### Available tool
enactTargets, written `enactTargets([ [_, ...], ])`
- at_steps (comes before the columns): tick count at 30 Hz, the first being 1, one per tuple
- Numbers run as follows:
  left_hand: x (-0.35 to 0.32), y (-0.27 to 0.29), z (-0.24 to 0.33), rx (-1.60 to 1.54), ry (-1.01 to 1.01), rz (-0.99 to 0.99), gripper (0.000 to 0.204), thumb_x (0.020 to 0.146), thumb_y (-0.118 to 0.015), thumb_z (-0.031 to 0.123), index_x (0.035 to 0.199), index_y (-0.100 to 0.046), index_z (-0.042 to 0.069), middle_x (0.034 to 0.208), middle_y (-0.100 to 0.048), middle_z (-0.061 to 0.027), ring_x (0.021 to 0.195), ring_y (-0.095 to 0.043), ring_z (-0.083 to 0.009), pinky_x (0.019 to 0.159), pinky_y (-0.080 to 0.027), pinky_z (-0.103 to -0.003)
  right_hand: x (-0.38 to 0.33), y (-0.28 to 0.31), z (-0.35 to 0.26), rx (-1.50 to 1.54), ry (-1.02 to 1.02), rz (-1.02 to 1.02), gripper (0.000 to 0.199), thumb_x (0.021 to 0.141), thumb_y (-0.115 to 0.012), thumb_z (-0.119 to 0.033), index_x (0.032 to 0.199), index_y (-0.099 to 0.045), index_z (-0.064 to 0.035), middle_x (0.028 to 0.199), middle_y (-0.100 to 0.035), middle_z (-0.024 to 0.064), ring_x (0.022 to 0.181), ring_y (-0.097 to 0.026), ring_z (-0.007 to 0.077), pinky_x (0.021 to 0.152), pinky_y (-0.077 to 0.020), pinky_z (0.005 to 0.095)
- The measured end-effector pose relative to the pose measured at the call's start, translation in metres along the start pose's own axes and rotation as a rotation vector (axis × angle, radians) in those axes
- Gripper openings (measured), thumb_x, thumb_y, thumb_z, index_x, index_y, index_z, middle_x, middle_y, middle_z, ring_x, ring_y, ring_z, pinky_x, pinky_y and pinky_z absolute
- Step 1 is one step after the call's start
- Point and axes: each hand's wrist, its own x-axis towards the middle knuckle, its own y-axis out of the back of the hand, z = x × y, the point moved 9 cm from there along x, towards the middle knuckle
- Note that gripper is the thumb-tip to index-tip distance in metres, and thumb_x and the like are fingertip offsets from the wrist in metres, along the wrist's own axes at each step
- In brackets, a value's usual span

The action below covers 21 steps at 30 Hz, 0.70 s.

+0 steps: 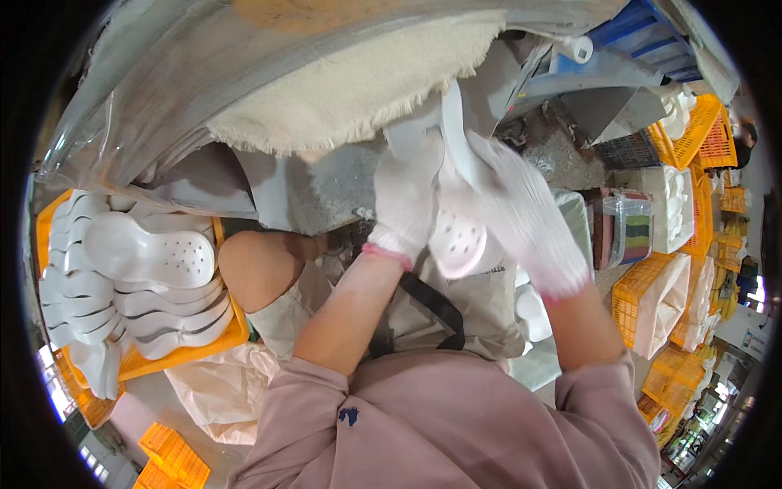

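White-knit-gloved L hand (410, 186) + white-knit-gloved R hand (521, 204) are pinching white, perforated, foot-shaped sole (457, 243) btwn them.
It's prob. feeling light, semi-stiff, slick; gripping best mid-length, by L/R sides.

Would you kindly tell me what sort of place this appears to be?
Likely a footwear workshop: a crate of white sole-shaped pieces, orange crates at right, and a similar piece being held.

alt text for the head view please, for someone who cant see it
A gloved left hand and right hand hold a white perforated insole near a frayed cream cloth; similar white pieces are piled in an orange crate at left.
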Motion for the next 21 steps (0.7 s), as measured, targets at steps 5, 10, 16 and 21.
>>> enactTargets([
  [5, 0.043, -0.035, -0.016, -0.2, 0.186, 0.276, 0.046, 0.101, -0.076, 0.038, 0.118, -0.072, -0.005, 0.095, -0.074, -0.0071, 0.085, -0.067, -0.0146, 0.077, -0.054, -0.034, -0.046, 0.04, 0.005, 0.013, 0.074, 0.503, 0.094, 0.079, -0.079, -0.01, 0.161, -0.035, 0.0056, 0.136, -0.061, 0.0222, 0.121, -0.064, 0.0283, 0.11, -0.048, 0.0366],
  [10, 0.092, -0.014, 0.0, 0.892, -0.431, -0.035, 0.037, 0.095, -0.072, 0.024, 0.128, -0.072, 0.007, 0.118, -0.075, -0.0234, 0.115, -0.073, -0.0394, 0.091, -0.06, -0.045, 0.011, 0.034, 0.026, 0.153, -0.01, 0.538, 0.08, 0.082, -0.079, -0.03, 0.147, -0.052, 0.0084, 0.136, -0.062, 0.0334, 0.127, -0.064, 0.0431, 0.106, -0.0522, 0.0434],
  [16, 0.059, 0.105, 0.002, 1.061, 0.13, 0.001, 0.057, 0.101, -0.075, 0.044, 0.138, -0.067, 0.001, 0.122, -0.075, -0.0251, 0.115, -0.073, -0.0378, 0.098, -0.056, -0.041, 0.072, 0.029, 0.037, -0.023, 0.107, 0.526, 0.045, 0.082, -0.071, -0.033, 0.102, -0.072, 0.007, 0.097, -0.074, 0.0294, 0.1, -0.071, 0.0509, 0.089, -0.0592, 0.0502],
  [21, 0.001, 0.059, 0.009, 0.05, 0.325, -0.379, 0.048, 0.102, -0.074, 0.011, 0.146, -0.059, 0.0, 0.127, -0.073, -0.0066, 0.113, -0.068, -0.0154, 0.102, -0.055, -0.033, 0.107, -0.016, 0.028, -0.559, 0.472, 0.427, 0.037, 0.082, -0.073, -0.031, 0.102, -0.076, 0.0003, 0.097, -0.076, 0.0247, 0.099, -0.074, 0.0468, 0.088, -0.0609, 0.0491],
])
